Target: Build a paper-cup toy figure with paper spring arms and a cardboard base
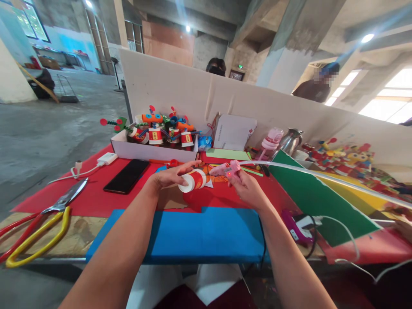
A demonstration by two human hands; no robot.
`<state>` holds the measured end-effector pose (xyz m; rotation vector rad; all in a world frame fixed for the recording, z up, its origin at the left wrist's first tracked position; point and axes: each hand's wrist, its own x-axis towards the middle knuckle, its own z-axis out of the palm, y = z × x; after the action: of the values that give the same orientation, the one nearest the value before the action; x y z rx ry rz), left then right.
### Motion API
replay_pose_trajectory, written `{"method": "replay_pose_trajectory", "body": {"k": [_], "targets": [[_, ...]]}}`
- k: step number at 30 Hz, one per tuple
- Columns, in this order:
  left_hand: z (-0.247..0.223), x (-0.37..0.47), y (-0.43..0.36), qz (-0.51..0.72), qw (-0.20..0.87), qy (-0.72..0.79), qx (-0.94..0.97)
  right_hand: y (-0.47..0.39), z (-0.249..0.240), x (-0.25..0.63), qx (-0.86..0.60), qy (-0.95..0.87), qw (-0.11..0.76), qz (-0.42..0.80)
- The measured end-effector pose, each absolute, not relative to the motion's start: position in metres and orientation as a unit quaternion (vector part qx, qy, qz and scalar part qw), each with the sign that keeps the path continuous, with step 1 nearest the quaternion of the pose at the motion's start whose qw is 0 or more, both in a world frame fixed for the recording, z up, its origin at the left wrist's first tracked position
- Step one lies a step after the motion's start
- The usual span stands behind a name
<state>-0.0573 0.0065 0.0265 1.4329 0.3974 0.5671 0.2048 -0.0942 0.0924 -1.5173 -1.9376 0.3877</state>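
A red and white paper cup (pixel 195 180) lies on its side in my left hand (pixel 172 175), its white base toward me on the left. My right hand (pixel 246 189) is wrapped round a pink glue gun (pixel 223 170) with a small red light on it. The gun's nozzle points left at the cup's open end; whether they touch is hard to tell. A long clear glue stick (pixel 289 168) runs from the back of the gun to the right. Under the hands lie red sheets and a blue sheet (pixel 206 236).
Big shears (pixel 64 201), a black phone (pixel 126 176) and a white adapter (pixel 107 159) lie left. A white box (pixel 154 151) of cup figures stands behind. Right are a green board (pixel 315 193), a purple device (pixel 296 227) and cables. Two people are beyond the partition (pixel 174 86).
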Motion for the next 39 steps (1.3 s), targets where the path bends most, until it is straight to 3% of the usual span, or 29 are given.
{"method": "replay_pose_trajectory", "body": {"k": [14, 39], "targets": [[0.030, -0.057, 0.004, 0.266, 0.709, 0.187, 0.626, -0.098, 0.092, 0.204, -0.598, -0.722, 0.318, 0.137], [0.023, -0.054, 0.003, 0.355, 0.739, 0.135, 0.557, -0.108, 0.097, 0.197, -0.567, -0.710, 0.391, 0.149]]}}
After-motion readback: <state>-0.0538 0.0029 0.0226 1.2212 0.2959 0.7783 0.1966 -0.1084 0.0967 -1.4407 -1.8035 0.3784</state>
